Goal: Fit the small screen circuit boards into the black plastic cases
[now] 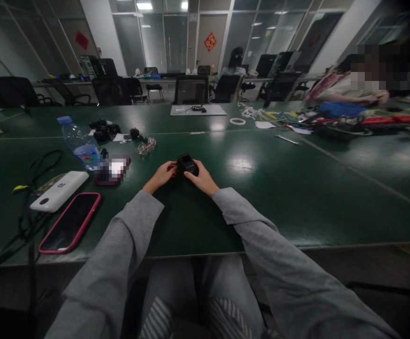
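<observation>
Right hand closed around a small black device, left hand curled at its side.

This looks like an open office or shared workroom: a long green table strewn with phones, cables and tape; behind it, mesh-backed swivel chairs and monitors along a far row of desks, backed by glass partitions under ceiling lights.
</observation>
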`<state>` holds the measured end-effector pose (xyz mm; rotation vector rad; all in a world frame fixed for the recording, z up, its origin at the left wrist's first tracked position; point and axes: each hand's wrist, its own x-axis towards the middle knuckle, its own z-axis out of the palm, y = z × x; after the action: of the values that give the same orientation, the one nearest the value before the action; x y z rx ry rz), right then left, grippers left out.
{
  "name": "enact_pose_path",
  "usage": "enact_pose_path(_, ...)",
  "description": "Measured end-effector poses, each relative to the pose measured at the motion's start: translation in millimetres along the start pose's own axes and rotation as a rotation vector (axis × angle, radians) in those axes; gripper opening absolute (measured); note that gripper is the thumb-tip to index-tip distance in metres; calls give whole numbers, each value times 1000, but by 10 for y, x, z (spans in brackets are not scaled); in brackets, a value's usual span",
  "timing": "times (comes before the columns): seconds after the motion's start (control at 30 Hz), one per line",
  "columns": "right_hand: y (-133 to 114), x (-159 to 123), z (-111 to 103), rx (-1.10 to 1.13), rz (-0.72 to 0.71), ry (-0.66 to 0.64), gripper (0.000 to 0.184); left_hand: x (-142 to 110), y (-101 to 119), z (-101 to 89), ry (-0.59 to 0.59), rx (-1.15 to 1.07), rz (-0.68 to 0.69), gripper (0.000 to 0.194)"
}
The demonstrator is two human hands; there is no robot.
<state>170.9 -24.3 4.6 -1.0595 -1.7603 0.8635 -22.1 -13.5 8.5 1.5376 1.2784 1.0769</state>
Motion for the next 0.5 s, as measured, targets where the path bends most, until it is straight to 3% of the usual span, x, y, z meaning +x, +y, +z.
enact_pose_path(0.33,35,11,-14,22,-32,103,60,-5,5,-14,-22,-35,-9,24)
enact_pose_path(0.5,-46,-24,-47,-56,-92,87,58,2,-10,-12,-18,-33,9,22)
